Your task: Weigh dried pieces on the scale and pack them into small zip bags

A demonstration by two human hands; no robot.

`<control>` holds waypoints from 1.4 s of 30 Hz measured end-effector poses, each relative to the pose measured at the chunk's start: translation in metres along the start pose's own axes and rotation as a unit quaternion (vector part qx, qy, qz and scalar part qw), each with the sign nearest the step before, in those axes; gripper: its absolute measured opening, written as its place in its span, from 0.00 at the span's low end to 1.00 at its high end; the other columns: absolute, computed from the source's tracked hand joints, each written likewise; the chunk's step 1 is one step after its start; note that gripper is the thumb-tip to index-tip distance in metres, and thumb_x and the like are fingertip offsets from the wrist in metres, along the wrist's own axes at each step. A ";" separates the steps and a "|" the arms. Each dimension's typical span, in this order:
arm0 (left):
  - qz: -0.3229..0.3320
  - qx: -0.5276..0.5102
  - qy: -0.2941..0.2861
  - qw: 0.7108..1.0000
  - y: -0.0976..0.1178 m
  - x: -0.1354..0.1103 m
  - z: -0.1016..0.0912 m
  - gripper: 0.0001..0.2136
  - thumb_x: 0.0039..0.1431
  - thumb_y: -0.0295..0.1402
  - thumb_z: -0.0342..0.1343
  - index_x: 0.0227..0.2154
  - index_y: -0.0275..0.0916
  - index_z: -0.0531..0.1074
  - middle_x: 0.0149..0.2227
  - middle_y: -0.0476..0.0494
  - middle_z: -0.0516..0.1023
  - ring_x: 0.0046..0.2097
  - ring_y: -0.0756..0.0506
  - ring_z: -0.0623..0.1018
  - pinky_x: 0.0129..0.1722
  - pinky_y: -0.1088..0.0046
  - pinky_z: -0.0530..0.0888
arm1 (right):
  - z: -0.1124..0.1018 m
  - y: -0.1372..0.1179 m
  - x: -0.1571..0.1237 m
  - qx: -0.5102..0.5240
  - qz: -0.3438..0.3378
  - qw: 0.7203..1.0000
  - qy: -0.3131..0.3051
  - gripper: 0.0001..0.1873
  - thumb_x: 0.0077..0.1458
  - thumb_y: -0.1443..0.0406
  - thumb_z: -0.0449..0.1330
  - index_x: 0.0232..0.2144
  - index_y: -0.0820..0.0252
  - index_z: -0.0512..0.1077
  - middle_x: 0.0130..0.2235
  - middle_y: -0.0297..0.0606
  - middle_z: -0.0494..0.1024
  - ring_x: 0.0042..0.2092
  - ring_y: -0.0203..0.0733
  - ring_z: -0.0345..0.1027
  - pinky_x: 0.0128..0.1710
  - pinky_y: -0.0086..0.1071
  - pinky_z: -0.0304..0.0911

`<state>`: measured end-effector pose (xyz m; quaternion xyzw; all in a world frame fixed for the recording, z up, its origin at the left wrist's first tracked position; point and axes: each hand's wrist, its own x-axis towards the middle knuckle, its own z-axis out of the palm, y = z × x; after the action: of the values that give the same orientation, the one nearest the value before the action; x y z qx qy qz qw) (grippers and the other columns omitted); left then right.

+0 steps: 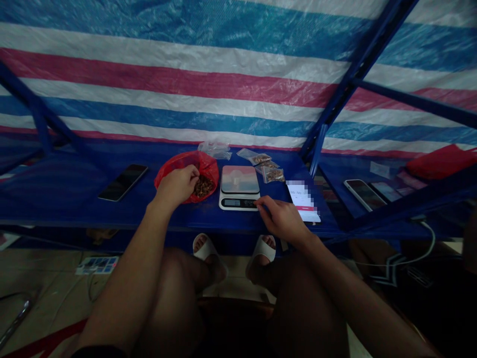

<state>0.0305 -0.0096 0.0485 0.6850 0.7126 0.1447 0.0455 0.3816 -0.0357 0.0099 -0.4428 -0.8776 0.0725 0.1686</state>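
My left hand (177, 185) is over an open red plastic bag (169, 166), its thumb and fingers closed in a pinch. Whatever is in the pinch, if anything, is too small to make out. Small brown pieces (204, 187) lie inside the bag beside those fingertips. To the right of the bag is a white kitchen scale (239, 180) with a bare platform and a lit display. My right hand (281, 217) holds nothing; its index fingertip touches the right end of the scale's button panel, with the fingers partly bent and apart.
Several small clear bags of brown pieces (274, 174) lie behind the scale at right. Clear plastic bags (215, 149) rest behind the red bag. A dark phone (123, 182) lies left, a lit phone (303, 201) right. A blue metal frame (330, 112) and striped sheet (208, 87) stand behind.
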 end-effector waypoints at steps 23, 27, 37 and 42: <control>0.074 0.030 -0.032 0.996 -0.017 -0.005 0.005 0.22 0.55 0.19 0.56 0.50 0.35 0.86 0.54 0.31 0.88 0.57 0.34 0.85 0.61 0.63 0.79 | 0.001 -0.086 0.089 0.128 -0.123 0.984 -0.014 0.09 0.71 0.72 0.59 0.46 0.62 0.80 0.48 0.46 0.86 0.48 0.46 0.81 0.51 0.35 0.70; 0.064 -0.012 -0.031 0.997 -0.022 -0.010 0.002 0.22 0.55 0.16 0.53 0.48 0.35 0.85 0.52 0.32 0.88 0.55 0.36 0.86 0.57 0.63 0.81 | 0.019 -0.126 0.148 0.068 -0.109 0.988 -0.089 0.19 0.71 0.77 0.52 0.53 0.66 0.81 0.57 0.54 0.86 0.58 0.51 0.81 0.56 0.38 0.71; 0.024 -0.074 0.035 0.996 -0.021 -0.019 -0.006 0.28 0.58 0.14 0.52 0.60 0.34 0.79 0.60 0.31 0.86 0.62 0.35 0.84 0.65 0.57 0.79 | 0.015 -0.140 0.199 -0.039 -0.108 0.964 -0.238 0.20 0.66 0.72 0.67 0.58 0.73 0.82 0.60 0.63 0.85 0.58 0.57 0.83 0.55 0.38 0.76; -0.015 -0.054 -0.001 0.998 -0.011 -0.020 -0.008 0.26 0.63 0.17 0.53 0.62 0.33 0.77 0.58 0.29 0.86 0.60 0.32 0.85 0.62 0.57 0.80 | 0.016 -0.140 0.214 -0.058 -0.091 0.969 -0.224 0.21 0.64 0.75 0.66 0.58 0.69 0.83 0.58 0.59 0.86 0.56 0.52 0.84 0.53 0.32 0.74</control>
<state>0.0190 -0.0305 0.0507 0.6712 0.7136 0.1818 0.0850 0.1522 0.0525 0.0833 -0.3430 -0.9322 0.1033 -0.0519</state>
